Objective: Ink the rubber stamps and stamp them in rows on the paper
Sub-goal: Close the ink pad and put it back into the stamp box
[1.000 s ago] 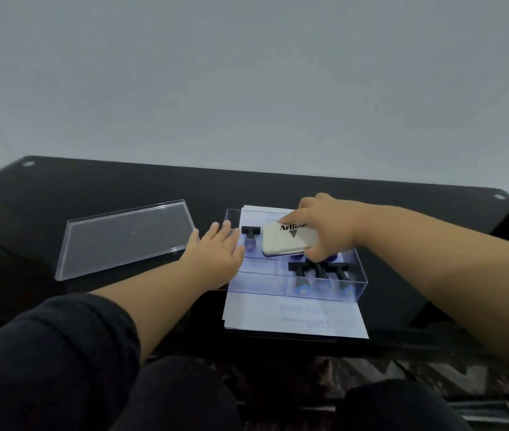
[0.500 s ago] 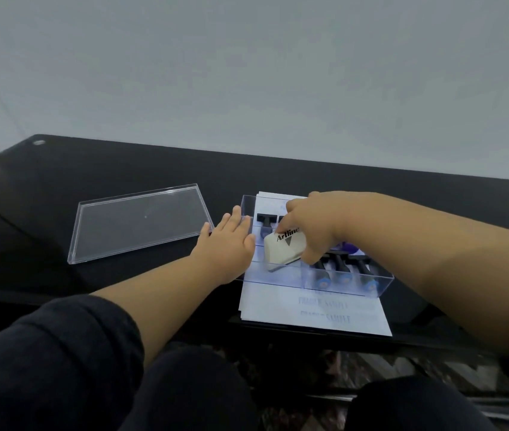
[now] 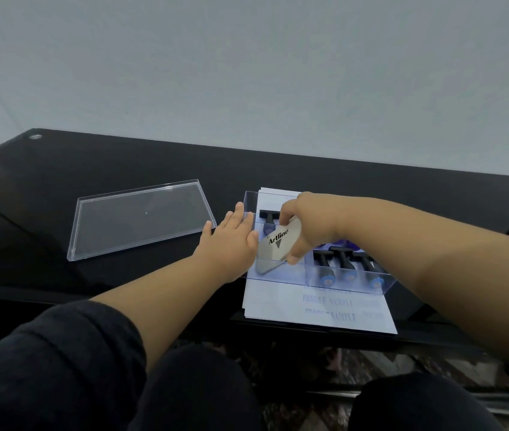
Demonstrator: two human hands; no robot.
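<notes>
A white Artline ink pad (image 3: 279, 247) is gripped, tilted, by the curled fingers of the right hand (image 3: 307, 228) over the clear stamp box (image 3: 348, 286), against whose left wall the flat left hand (image 3: 231, 244) is pressed, with black-handled stamps (image 3: 345, 264) inside and stamped paper (image 3: 315, 309) beneath.

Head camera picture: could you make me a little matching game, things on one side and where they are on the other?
Things:
1. clear lid
2. ink pad case
3. three stamps with blue ends
4. paper

Places:
A. lying under the clear box
B. held tilted by the right hand
C. flat on the black table, left of the left hand
D. side by side in the box's near compartment

Pairs: 1-C, 2-B, 3-D, 4-A
</notes>
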